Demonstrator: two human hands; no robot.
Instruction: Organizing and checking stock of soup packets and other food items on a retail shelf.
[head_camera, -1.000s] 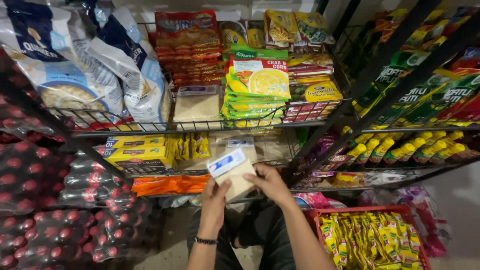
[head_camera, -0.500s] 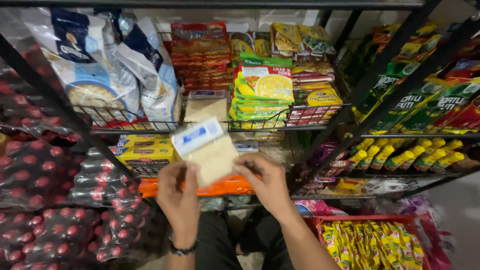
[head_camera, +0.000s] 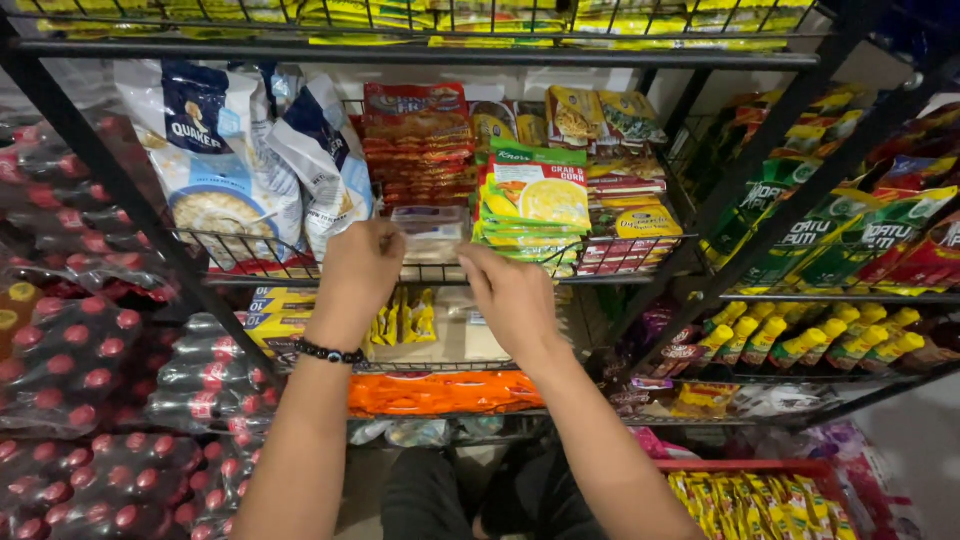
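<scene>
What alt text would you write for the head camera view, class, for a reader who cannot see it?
Two bare hands, left hand and right hand, reach to a pale flat packet on a wire shelf crowded with food packets. Large oat bags stand to the left and yellow-green soup sachets to the right. The left wrist wears a black beaded bracelet.
</scene>
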